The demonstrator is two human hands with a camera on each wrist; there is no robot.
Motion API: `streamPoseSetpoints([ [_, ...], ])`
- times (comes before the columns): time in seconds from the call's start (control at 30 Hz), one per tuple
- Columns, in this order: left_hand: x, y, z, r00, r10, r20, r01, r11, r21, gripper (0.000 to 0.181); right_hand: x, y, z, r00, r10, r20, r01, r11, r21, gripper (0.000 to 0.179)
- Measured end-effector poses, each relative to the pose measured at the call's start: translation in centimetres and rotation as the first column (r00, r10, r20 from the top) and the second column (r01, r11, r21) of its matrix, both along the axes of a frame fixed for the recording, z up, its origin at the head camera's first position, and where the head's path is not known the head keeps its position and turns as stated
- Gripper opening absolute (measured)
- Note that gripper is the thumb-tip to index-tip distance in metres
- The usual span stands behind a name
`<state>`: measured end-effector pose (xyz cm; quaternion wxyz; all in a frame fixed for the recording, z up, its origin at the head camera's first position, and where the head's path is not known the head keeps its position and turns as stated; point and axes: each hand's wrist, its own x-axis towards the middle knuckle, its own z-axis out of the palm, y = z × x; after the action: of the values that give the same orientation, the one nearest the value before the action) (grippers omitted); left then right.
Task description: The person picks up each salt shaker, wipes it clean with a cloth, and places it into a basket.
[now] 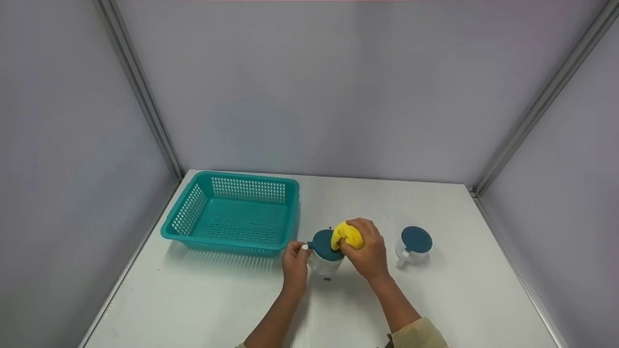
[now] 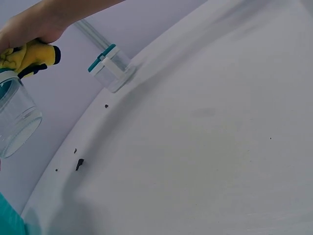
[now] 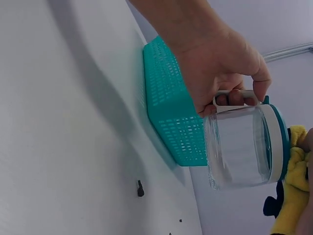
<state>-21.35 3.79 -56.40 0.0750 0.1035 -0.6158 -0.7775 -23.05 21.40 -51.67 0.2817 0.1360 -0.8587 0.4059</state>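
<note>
My left hand (image 1: 295, 270) grips the white handle of a clear jar (image 3: 239, 147) with a dark teal lid (image 1: 323, 244). In the right wrist view its fingers are curled round that handle, and the jar's base is off the table. A bunched yellow cloth (image 1: 349, 234) with black edging is held in my right hand (image 1: 371, 251), against the right side of the lid. Off to the right, a second handled jar (image 2: 116, 68) with a teal lid stands upright on the table.
A teal perforated basket (image 1: 222, 245) stands at the back left of the white table (image 1: 217, 304), with nothing seen inside. Small dark bits (image 2: 79, 164) lie on the tabletop near the held jar. Grey panels (image 1: 309, 96) enclose the back and sides.
</note>
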Motion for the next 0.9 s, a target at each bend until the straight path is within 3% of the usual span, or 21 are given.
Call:
streamPoseSetpoints([
  [0.17, 0.0, -0.4, 0.4, 1.0, -0.006, -0.014, 0.007, 0.999, 0.043, 0.009, 0.2, 0.2, -0.3, 0.998, -0.002, 0.07, 0.007, 0.998, -0.069, 0.042],
  [0.27, 0.0, -0.6, 0.7, 1.0, -0.009, -0.03, 0.011, 0.997, 0.071, 0.008, 0.5, 0.2, -0.6, 0.998, 0.001, 0.056, 0.004, 0.997, -0.077, 0.043],
  [0.4, -0.1, -0.9, 0.9, 1.0, -0.002, -0.024, 0.004, 0.997, 0.072, 0.008, 1.0, -0.1, -1.0, 0.998, 0.013, -0.058, -0.015, 0.999, -0.038, 0.045],
  [0.5, -0.1, -0.9, 0.9, 1.0, 0.008, 0.001, -0.008, 0.999, 0.051, 0.009, 1.6, -0.5, -1.3, 0.984, 0.03, -0.178, -0.029, 1.0, 0.01, 0.048],
  [0.63, -0.1, -0.7, 0.8, 0.999, 0.029, 0.027, -0.03, 0.999, 0.035, 0.011, 2.3, -1.2, -1.6, 0.929, 0.08, -0.362, -0.044, 0.993, 0.107, 0.049],
  [0.8, 0.0, -0.6, 0.9, 0.997, 0.064, 0.033, -0.065, 0.998, 0.011, 0.016, 2.5, -1.8, -2.1, 0.812, 0.161, -0.561, -0.058, 0.979, 0.196, 0.049],
  [0.83, 0.0, -0.6, 1.0, 0.997, 0.068, 0.033, -0.068, 0.998, 0.01, 0.016, 2.5, -1.7, -2.3, 0.8, 0.167, -0.577, -0.062, 0.979, 0.197, 0.049],
  [0.9, 0.0, -0.7, 1.0, 0.997, 0.072, 0.031, -0.072, 0.997, 0.011, 0.016, 2.5, -1.5, -2.6, 0.797, 0.161, -0.582, -0.064, 0.981, 0.184, 0.048],
])
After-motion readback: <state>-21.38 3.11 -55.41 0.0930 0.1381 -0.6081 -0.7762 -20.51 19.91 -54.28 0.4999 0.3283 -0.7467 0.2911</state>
